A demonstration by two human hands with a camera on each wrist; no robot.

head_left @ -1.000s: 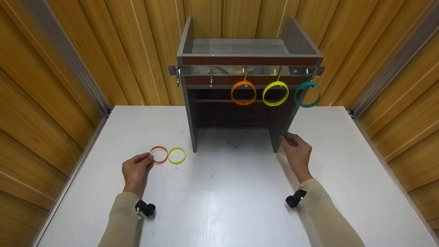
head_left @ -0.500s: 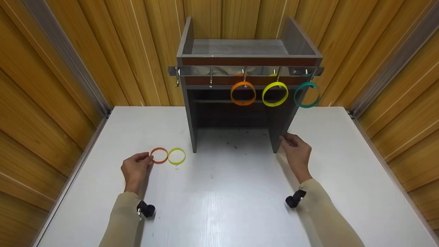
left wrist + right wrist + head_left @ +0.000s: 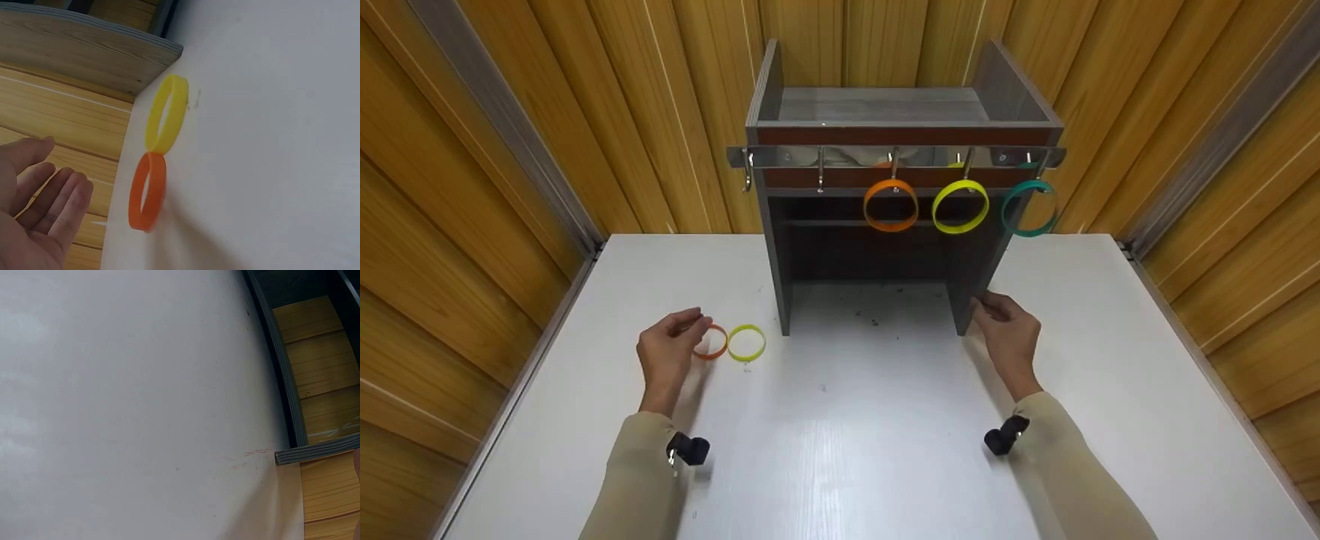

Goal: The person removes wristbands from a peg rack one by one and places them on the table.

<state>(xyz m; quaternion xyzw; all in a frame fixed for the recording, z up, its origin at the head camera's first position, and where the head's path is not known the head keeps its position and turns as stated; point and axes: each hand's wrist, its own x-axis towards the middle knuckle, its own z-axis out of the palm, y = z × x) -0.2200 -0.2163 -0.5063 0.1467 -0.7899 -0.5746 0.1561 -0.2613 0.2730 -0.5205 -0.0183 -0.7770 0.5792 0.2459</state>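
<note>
My left hand (image 3: 666,356) is raised beside an orange wristband-like ring (image 3: 160,197) and overlaps its left side in the head view. The left wrist view shows that hand with relaxed fingers (image 3: 67,208) and nothing in them. Touching the orange ring is a yellow ring (image 3: 179,109); both lie on the white table (image 3: 825,420). My right hand (image 3: 1011,337) rests at the outer side of the grey shelf unit's right panel (image 3: 971,277), near its front lower corner, fingers loosely bent. Only slivers of that hand enter the right wrist view.
A metal hook rail (image 3: 784,156) spans the shelf unit's front. From its hooks hang an orange ring (image 3: 891,227), a yellow ring (image 3: 960,229) and a teal ring (image 3: 1030,233). Two hooks at the left carry nothing. Wood-patterned walls (image 3: 682,112) enclose the table.
My left hand, earlier at the left edge of the orange ring, has risen and shifted slightly right and forward. The rings on the table stayed put; my right hand has not moved.
</note>
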